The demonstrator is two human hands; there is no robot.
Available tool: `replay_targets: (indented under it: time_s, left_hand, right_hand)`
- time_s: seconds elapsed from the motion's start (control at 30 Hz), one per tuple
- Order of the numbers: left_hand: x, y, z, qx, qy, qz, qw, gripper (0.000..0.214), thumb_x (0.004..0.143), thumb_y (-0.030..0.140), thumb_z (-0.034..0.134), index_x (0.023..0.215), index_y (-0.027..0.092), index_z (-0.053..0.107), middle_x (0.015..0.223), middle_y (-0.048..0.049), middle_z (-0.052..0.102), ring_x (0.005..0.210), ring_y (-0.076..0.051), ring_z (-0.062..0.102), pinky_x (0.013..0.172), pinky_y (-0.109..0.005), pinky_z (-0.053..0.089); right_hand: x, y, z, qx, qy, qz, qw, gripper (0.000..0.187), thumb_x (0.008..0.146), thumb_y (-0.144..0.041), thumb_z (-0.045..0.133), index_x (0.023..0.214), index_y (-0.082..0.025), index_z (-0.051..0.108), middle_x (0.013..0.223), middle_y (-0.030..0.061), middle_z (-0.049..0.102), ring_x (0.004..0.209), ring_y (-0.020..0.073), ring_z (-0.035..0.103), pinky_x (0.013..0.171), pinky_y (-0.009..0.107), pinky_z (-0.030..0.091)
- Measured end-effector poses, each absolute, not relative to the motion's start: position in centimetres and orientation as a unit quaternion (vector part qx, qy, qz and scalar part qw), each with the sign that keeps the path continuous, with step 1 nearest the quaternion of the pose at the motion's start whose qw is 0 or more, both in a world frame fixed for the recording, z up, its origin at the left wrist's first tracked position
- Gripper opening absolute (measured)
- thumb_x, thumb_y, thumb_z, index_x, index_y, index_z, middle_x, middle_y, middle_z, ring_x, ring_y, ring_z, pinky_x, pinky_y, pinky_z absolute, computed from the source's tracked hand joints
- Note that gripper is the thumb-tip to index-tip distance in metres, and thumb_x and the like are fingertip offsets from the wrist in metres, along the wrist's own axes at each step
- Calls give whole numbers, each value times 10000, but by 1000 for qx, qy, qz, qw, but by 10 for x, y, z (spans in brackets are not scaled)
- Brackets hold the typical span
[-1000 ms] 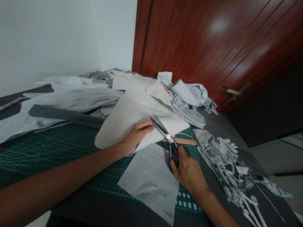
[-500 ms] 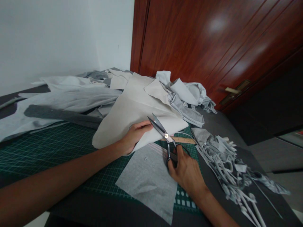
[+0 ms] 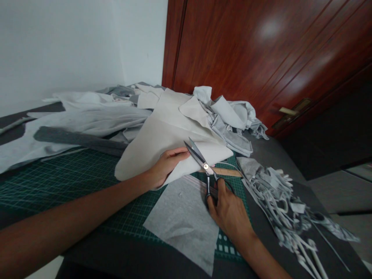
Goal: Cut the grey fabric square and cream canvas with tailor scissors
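Observation:
My left hand [image 3: 168,167] grips the edge of a folded off-white fabric sheet [image 3: 162,145], pinching it above a green cutting mat [image 3: 61,182]. My right hand [image 3: 229,217] holds the black handles of a pair of steel tailor's scissors [image 3: 205,167]. The open blades sit at the fabric's lower edge, with the upper blade partly over the cloth. Below the scissors, a flat grey fabric piece [image 3: 181,221] lies on the mat beside my right hand. A wooden ruler [image 3: 225,172] passes under the fabric and scissors, partly hidden.
A heap of grey and white cut strips [image 3: 279,205] lies right of the mat. Crumpled grey cloth [image 3: 232,120] and white cloth [image 3: 87,120] lie behind it, with a dark grey strip [image 3: 78,139]. A brown wooden door [image 3: 247,50] with a brass handle [image 3: 287,111] stands behind.
The view shifts slightly. Both hands keep their hold on the fabric and scissors, and the blades stay open at about the same place.

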State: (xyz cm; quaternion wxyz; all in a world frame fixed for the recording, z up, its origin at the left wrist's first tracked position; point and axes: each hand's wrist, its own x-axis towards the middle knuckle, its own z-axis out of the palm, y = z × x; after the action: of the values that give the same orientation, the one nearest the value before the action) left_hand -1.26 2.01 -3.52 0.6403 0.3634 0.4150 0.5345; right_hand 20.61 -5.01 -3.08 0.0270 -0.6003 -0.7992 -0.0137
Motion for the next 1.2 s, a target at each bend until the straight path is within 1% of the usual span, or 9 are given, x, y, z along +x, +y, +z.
replay_targets:
  time_s: [0.2, 0.4, 0.6, 0.8, 0.97, 1.1, 1.2]
  left_hand:
    - [-14, 21, -35, 362, 409, 534, 646, 276, 702, 325, 835, 944, 197, 798, 889, -24, 748, 733, -146, 589, 646, -265, 421]
    - [-14, 20, -33, 344, 426, 540, 639, 304, 705, 316, 845, 988, 212, 808, 919, -33, 760, 751, -153, 595, 652, -270, 433]
    - [-13, 21, -35, 389, 386, 533, 644, 250, 738, 326, 813, 964, 218, 814, 891, -24, 760, 742, -146, 595, 637, -252, 426]
    - [-14, 21, -38, 381, 378, 528, 658, 258, 748, 341, 818, 981, 228, 807, 910, -17, 767, 745, -141, 612, 652, -245, 440]
    - [-14, 20, -36, 379, 382, 534, 652, 213, 755, 318, 814, 943, 220, 811, 916, -21, 769, 742, -140, 607, 645, -245, 438]
    - [-14, 20, -35, 361, 401, 531, 654, 238, 760, 294, 807, 986, 220, 812, 882, -28, 765, 736, -150, 605, 647, -260, 446]
    - [-13, 20, -34, 338, 421, 537, 649, 263, 742, 275, 828, 999, 222, 812, 923, -35, 772, 747, -152, 610, 656, -265, 451]
  right_hand:
    - [204, -51, -28, -612, -790, 3, 16, 154, 955, -168, 532, 1017, -206, 396, 854, 67, 696, 766, 250, 739, 609, 289, 441]
    - [207, -49, -32, -611, -791, 14, 34, 146, 944, -128, 502, 1003, -211, 397, 866, 57, 701, 760, 239, 736, 604, 288, 425]
    - [206, -50, -32, -599, -799, -20, 49, 156, 909, -221, 539, 991, -211, 406, 862, 75, 691, 775, 281, 729, 634, 319, 447]
    - [205, -51, -32, -601, -798, -16, 38, 158, 926, -232, 531, 1015, -205, 403, 892, 82, 693, 790, 270, 729, 644, 310, 448]
    - [204, -52, -31, -605, -795, -7, 28, 142, 947, -209, 519, 1014, -205, 394, 877, 80, 686, 797, 266, 732, 633, 301, 435]
    - [204, -52, -31, -610, -792, 4, 28, 140, 949, -168, 514, 1003, -210, 392, 880, 67, 693, 790, 248, 731, 629, 289, 425]
    - [206, -50, -32, -614, -789, 4, 32, 139, 947, -135, 494, 1001, -211, 391, 877, 60, 699, 767, 236, 728, 624, 286, 417]
